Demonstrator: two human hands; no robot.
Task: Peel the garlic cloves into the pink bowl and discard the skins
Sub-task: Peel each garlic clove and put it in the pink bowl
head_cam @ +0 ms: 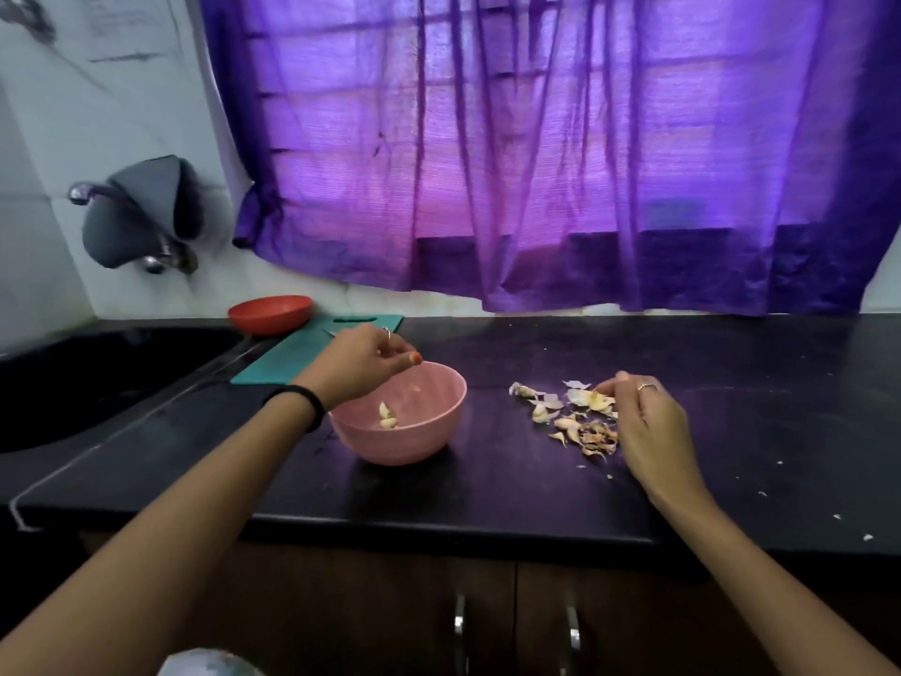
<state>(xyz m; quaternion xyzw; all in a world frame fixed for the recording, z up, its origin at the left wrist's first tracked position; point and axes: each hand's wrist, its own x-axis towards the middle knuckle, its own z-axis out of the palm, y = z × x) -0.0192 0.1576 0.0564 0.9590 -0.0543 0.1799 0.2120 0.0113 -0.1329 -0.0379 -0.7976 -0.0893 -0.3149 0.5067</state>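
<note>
Head view, left to right. Steel tap (88, 192) on the tiled wall, grey cloth (141, 212) draped over it. Round red bowl (270, 313) at the back of the black counter (731, 383), just beside a flat teal cutting board (287, 358). Left hand (363, 361) hovers over the near-left rim of the pink bowl (414, 441), fingers loosely curled; nothing visibly held. Bowl is smooth, rounded, and holds a few pale peeled cloves (387, 417). Right of it, apart, a scatter of papery, curled garlic skins (570, 417) on the counter. Right hand (648, 422) rests at the pile's right edge, fingertips pinching into the skins. Sheer purple curtain (560, 139) behind.
</note>
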